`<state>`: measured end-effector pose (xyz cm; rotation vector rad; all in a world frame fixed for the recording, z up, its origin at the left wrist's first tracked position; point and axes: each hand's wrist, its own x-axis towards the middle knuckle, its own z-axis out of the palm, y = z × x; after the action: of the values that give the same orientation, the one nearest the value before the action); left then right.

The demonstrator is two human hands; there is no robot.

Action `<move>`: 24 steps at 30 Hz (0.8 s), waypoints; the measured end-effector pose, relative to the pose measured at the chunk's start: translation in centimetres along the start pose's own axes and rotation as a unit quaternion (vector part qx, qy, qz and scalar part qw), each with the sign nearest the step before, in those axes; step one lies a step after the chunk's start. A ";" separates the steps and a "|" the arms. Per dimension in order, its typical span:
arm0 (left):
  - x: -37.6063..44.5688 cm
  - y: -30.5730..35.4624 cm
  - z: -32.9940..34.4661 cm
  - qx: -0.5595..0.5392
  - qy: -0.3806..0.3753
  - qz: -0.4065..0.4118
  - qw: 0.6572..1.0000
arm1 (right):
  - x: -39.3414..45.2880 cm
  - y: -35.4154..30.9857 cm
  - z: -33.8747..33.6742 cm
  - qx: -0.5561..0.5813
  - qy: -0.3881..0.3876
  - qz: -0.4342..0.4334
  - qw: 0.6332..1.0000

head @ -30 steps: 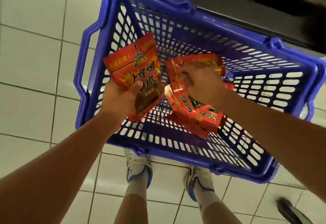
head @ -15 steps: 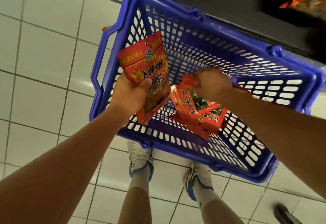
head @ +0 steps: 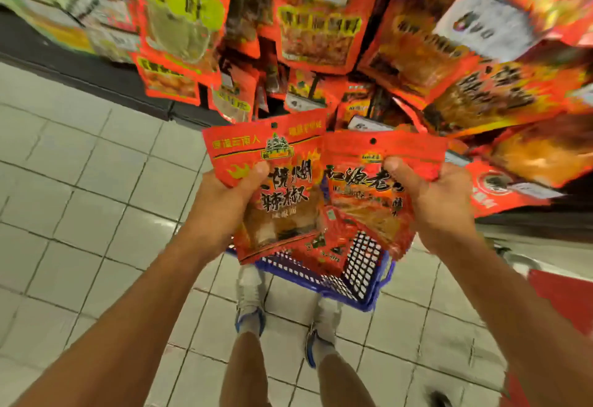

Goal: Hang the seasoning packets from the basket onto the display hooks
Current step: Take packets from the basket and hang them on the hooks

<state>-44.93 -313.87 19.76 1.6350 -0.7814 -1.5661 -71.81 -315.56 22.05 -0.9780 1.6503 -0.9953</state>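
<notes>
My left hand (head: 227, 201) grips a red seasoning packet (head: 282, 182) with black lettering and a punched hole at its top. My right hand (head: 430, 204) grips a second red packet (head: 362, 182), also with a hole at the top. Both packets are held upright side by side at chest height, their edges overlapping, in front of the display. Below them stands the blue plastic basket (head: 362, 281) on the floor, with more red packets (head: 324, 246) in it. The display hooks are hidden behind hanging packets.
Rows of hanging red and orange packets (head: 314, 18) fill the display above and to the right, blurred. Green-labelled packets (head: 179, 12) hang at upper left. A dark shelf base (head: 96, 82) runs along the white tiled floor (head: 80, 214). My feet stand just behind the basket.
Both hands have lifted out of the basket, each with a packet, up in front of the display. The view has tilted up from the basket to the hanging packets.
</notes>
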 end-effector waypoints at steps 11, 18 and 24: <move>-17.7 37.6 7.4 -0.043 -0.151 0.271 0.950 | -14.2 -37.2 -18.5 0.057 0.218 -0.237 0.945; -25.4 51.2 14.7 -0.013 -0.220 0.350 0.910 | -19.7 -48.4 -26.8 0.101 0.332 -0.345 0.872; -28.8 55.8 21.2 -0.044 -0.288 0.402 0.868 | -18.3 -51.9 -34.4 0.128 0.354 -0.367 0.851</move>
<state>-64.96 -322.59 82.39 0.5758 -1.4450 -1.3971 -92.36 -311.00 83.48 -1.1563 1.6353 -2.2526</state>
